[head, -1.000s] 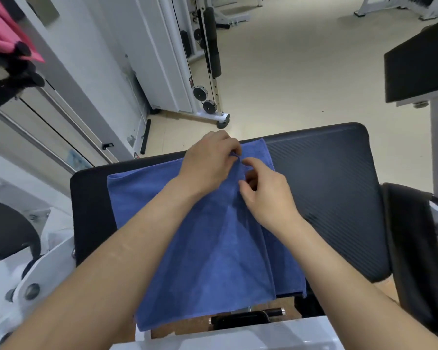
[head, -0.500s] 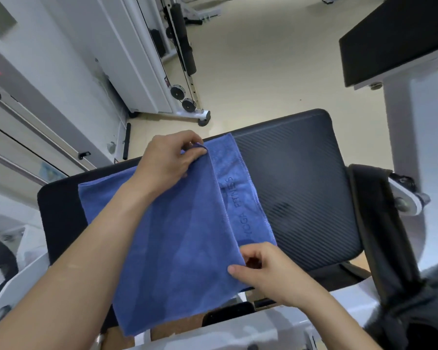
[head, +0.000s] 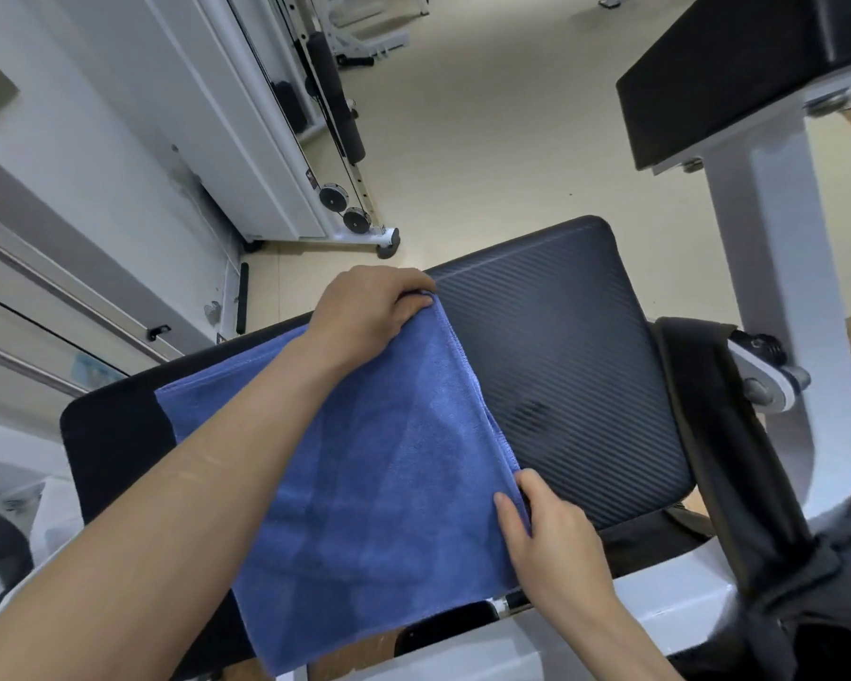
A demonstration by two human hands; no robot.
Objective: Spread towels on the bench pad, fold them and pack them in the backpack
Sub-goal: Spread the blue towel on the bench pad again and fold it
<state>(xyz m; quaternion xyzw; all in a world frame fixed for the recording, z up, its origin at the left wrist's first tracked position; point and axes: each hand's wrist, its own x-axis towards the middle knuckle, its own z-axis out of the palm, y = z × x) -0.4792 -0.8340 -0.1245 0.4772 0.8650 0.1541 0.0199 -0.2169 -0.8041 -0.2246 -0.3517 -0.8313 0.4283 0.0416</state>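
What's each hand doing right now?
Left hand: pinching the towel's far corner.
Right hand: gripping the towel's near edge.

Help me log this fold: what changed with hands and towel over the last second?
The right hand slid from the far corner of the towel down its right edge and pinches it at the near end, the top layer now covering the lettered strip. The left hand kept gripping the far corner; the towel stayed on the bench pad.
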